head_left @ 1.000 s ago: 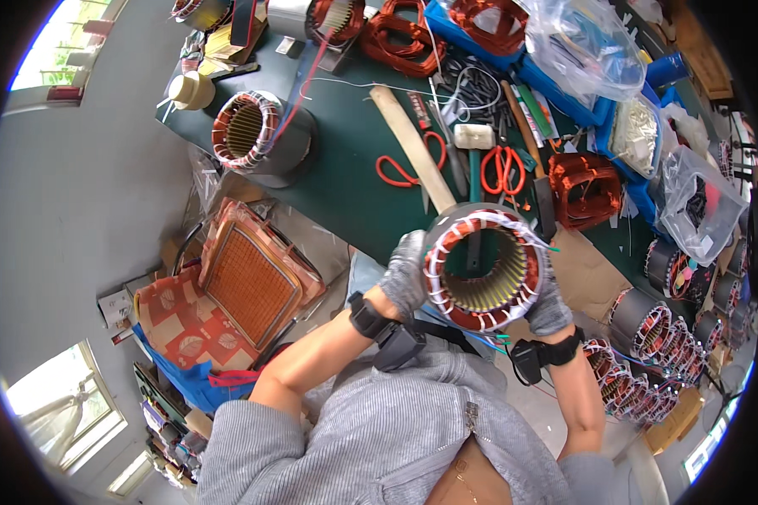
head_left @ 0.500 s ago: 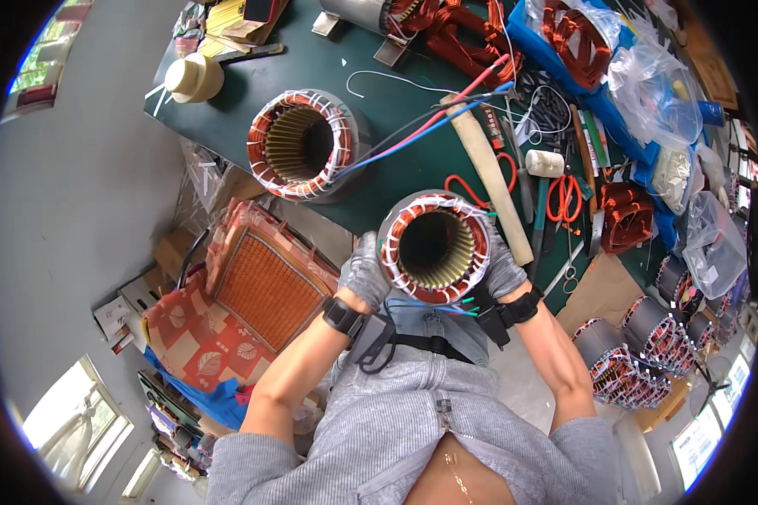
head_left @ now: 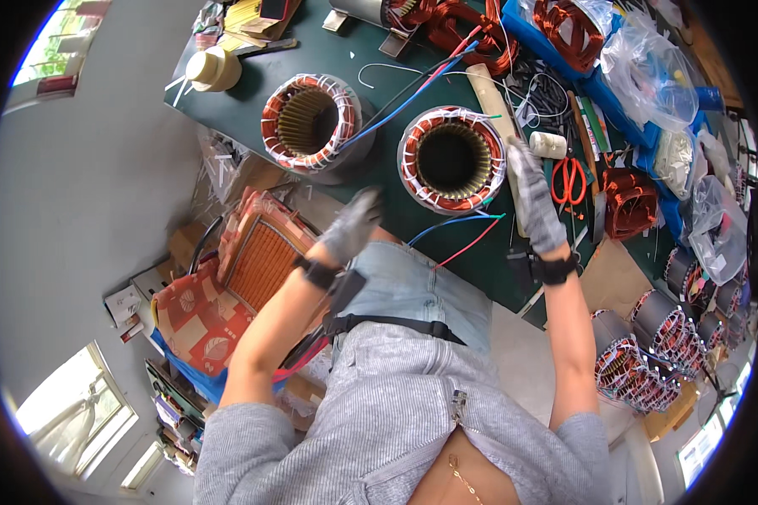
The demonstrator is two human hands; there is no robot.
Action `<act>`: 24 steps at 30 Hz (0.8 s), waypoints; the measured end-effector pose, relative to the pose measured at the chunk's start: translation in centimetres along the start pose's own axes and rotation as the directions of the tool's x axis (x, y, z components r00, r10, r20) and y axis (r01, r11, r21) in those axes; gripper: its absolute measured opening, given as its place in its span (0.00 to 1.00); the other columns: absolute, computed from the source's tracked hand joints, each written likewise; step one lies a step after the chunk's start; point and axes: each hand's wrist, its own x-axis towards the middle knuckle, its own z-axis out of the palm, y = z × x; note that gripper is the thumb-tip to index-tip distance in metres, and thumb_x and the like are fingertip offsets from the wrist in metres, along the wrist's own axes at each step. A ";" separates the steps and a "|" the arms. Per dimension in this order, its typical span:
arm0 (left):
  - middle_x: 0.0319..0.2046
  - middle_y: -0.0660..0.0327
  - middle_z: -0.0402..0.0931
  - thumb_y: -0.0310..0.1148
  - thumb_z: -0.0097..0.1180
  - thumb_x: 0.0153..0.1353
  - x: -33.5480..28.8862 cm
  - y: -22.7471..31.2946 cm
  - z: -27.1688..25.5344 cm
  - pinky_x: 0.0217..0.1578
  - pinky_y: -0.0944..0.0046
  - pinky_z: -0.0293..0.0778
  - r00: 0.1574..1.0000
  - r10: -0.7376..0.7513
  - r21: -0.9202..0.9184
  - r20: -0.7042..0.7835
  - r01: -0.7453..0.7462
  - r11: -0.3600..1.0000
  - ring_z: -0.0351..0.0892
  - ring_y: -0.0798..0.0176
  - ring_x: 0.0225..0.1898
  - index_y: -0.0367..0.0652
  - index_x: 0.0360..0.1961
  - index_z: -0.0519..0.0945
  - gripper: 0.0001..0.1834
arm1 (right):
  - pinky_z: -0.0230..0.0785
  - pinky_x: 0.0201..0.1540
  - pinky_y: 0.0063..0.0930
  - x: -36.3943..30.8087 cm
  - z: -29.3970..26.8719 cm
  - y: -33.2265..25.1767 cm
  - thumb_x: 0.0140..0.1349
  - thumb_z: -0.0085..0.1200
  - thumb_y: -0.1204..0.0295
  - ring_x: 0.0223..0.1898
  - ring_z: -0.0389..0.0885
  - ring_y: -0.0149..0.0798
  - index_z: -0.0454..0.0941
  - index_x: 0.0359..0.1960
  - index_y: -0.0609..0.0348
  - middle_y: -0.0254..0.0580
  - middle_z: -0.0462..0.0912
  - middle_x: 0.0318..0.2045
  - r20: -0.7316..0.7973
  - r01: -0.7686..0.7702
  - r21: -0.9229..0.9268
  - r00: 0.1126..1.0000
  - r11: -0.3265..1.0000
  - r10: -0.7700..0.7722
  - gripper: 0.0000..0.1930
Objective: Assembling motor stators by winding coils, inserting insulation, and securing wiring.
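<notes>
A motor stator (head_left: 409, 160) stands upright on the green table in front of me, its copper windings laced with white cord around a dark bore. Blue and red leads (head_left: 472, 238) run from its near side. My gloved right hand (head_left: 537, 198) is beside its right side, fingers stretched out, above a pale wooden bar (head_left: 515, 220); whether it touches either is unclear. Apart from the stator, at the table's near edge, my gloved left hand (head_left: 351, 225) is empty, slightly blurred, with its fingers loosely extended. A second stator (head_left: 346, 126) sits to the far left, its black, red and blue leads reaching right.
A cream spool (head_left: 214, 69) stands at the far left. Right of the bar lie a white mallet head (head_left: 548, 145), red-handled scissors (head_left: 568, 181) and a copper coil (head_left: 629, 202). More stators (head_left: 636, 362) are at the right. A cushioned chair (head_left: 261, 261) stands at my left.
The near stator has moved away from my body onto the table, and both hands have come off their grip on it. My left hand has drawn back leftward; my right has shifted right and forward.
</notes>
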 end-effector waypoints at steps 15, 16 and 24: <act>0.49 0.56 0.70 0.41 0.39 0.66 9.6 1.4 -24.2 0.53 0.63 0.62 0.951 -0.301 -0.328 0.070 0.307 0.893 0.67 0.64 0.51 0.38 0.52 0.69 0.20 | 0.51 0.60 0.44 -3.8 17.4 -16.4 0.56 0.49 0.69 0.54 0.67 0.51 0.75 0.41 0.53 0.48 0.74 0.46 -0.164 0.189 -0.582 0.925 0.791 -0.342 0.11; 0.50 0.56 0.69 0.39 0.40 0.65 11.1 0.8 -23.9 0.54 0.63 0.63 0.902 -0.397 -0.480 0.169 0.427 0.766 0.67 0.63 0.52 0.37 0.53 0.68 0.20 | 0.54 0.59 0.43 -3.7 18.7 -15.9 0.58 0.47 0.69 0.53 0.67 0.48 0.74 0.44 0.55 0.47 0.73 0.47 -0.228 0.045 -0.423 0.961 0.905 -0.155 0.13; 0.49 0.54 0.71 0.40 0.38 0.66 17.4 2.2 -21.7 0.52 0.65 0.64 0.788 -0.299 -0.313 0.539 0.517 0.797 0.71 0.61 0.50 0.32 0.53 0.66 0.22 | 0.59 0.58 0.30 1.1 28.9 -0.2 0.68 0.33 0.60 0.54 0.67 0.33 0.63 0.56 0.60 0.38 0.70 0.53 -0.154 0.026 0.976 0.780 0.215 0.607 0.21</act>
